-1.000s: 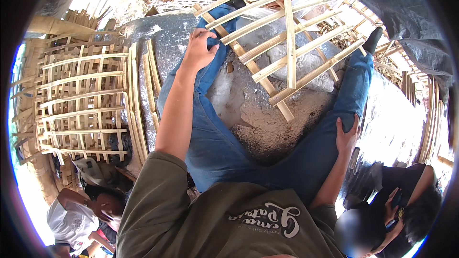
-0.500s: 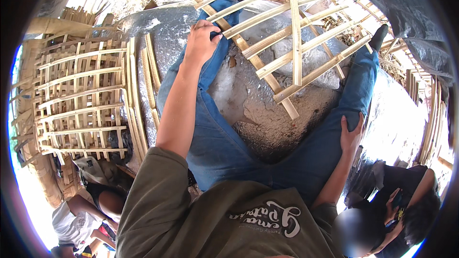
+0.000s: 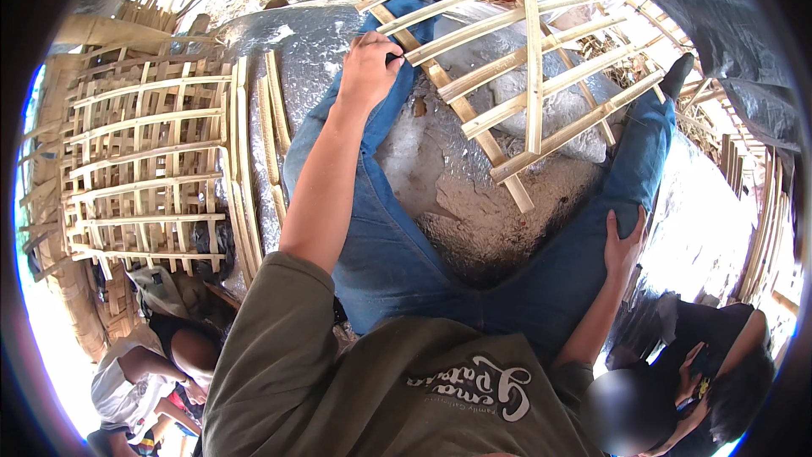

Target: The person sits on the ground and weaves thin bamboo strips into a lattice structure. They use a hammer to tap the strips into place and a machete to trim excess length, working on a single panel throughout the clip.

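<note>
A bamboo slat lattice (image 3: 510,93), several split strips crossing longer ones, lies tilted between my outstretched legs. Beside its left edge, over my left shin, is my left hand (image 3: 372,69), closed with the fingers curled. A small dark patch shows between thumb and fingers; what it is, I cannot make out. The hand is close to the strip ends, and whether it touches them is unclear. My right hand (image 3: 623,241) rests on my right leg near the knee, fingers apart and holding nothing.
Stacked bamboo lattices (image 3: 148,165) stand at the left, with loose bamboo strips (image 3: 275,127) beside them. Dark plastic sheeting (image 3: 292,38) covers the ground. One person (image 3: 139,381) sits at the lower left, another (image 3: 719,355) at the lower right. More bamboo strips (image 3: 765,220) lie at the right.
The whole view has shifted slightly, so the lattice and my left hand appear a little further right. My left hand stays closed beside the lattice; my right hand still rests on my leg.
</note>
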`<action>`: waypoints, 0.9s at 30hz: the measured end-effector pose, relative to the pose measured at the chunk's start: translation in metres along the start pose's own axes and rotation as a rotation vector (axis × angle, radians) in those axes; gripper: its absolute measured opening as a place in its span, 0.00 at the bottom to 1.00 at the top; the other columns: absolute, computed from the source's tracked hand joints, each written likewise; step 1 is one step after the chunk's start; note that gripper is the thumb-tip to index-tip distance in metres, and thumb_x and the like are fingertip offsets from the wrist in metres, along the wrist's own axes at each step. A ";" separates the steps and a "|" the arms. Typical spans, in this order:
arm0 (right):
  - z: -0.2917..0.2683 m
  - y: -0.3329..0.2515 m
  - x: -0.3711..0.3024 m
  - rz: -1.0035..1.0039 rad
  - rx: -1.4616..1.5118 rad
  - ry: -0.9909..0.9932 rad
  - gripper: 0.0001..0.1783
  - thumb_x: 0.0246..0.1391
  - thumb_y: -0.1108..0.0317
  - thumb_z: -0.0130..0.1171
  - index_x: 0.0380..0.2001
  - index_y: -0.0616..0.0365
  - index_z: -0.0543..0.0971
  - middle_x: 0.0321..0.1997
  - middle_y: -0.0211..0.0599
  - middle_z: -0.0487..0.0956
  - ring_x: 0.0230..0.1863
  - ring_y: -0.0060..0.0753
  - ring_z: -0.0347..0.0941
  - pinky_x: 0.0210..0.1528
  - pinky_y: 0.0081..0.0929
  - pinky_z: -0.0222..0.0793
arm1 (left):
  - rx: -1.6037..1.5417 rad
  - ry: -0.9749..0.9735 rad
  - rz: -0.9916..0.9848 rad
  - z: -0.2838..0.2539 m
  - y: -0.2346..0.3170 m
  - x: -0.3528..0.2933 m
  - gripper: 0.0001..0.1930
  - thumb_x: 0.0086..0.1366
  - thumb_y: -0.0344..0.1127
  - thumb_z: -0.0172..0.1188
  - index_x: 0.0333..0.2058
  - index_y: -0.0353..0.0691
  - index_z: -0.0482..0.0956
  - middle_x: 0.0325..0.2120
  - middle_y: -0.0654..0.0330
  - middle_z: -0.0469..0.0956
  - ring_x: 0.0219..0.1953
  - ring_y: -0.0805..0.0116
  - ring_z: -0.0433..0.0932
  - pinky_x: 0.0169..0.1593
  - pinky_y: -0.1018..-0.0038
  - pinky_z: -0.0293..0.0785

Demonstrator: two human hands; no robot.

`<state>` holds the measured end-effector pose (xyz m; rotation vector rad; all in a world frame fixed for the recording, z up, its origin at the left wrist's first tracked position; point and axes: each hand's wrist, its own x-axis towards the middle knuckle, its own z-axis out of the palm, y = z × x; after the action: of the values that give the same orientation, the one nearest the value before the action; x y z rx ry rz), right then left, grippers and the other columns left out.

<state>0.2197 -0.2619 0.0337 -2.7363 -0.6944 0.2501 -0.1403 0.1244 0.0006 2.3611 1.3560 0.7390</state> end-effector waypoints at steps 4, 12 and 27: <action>0.002 0.004 0.001 -0.022 -0.006 0.015 0.44 0.54 0.43 0.65 0.70 0.44 0.62 0.70 0.55 0.62 0.71 0.59 0.58 0.69 0.54 0.59 | 0.019 0.011 0.006 0.000 0.000 0.001 0.07 0.56 0.28 0.69 0.35 0.43 0.86 0.40 0.58 0.80 0.49 0.53 0.76 0.54 0.61 0.74; 0.002 0.006 0.002 -0.056 -0.008 0.033 0.44 0.54 0.43 0.66 0.69 0.46 0.63 0.69 0.55 0.63 0.70 0.59 0.59 0.69 0.52 0.58 | -0.011 0.038 0.005 0.007 -0.009 0.002 0.05 0.56 0.29 0.68 0.32 0.47 0.86 0.40 0.62 0.80 0.49 0.55 0.76 0.52 0.58 0.73; 0.004 0.011 0.003 -0.057 0.002 0.019 0.44 0.55 0.42 0.65 0.70 0.43 0.62 0.70 0.55 0.62 0.71 0.58 0.58 0.69 0.52 0.59 | -0.080 0.102 -0.015 0.003 -0.009 0.005 0.05 0.57 0.26 0.66 0.33 0.39 0.85 0.36 0.53 0.82 0.41 0.52 0.81 0.48 0.65 0.76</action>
<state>0.2263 -0.2685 0.0264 -2.7084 -0.7650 0.2114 -0.1425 0.1334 -0.0053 2.2772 1.3567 0.9038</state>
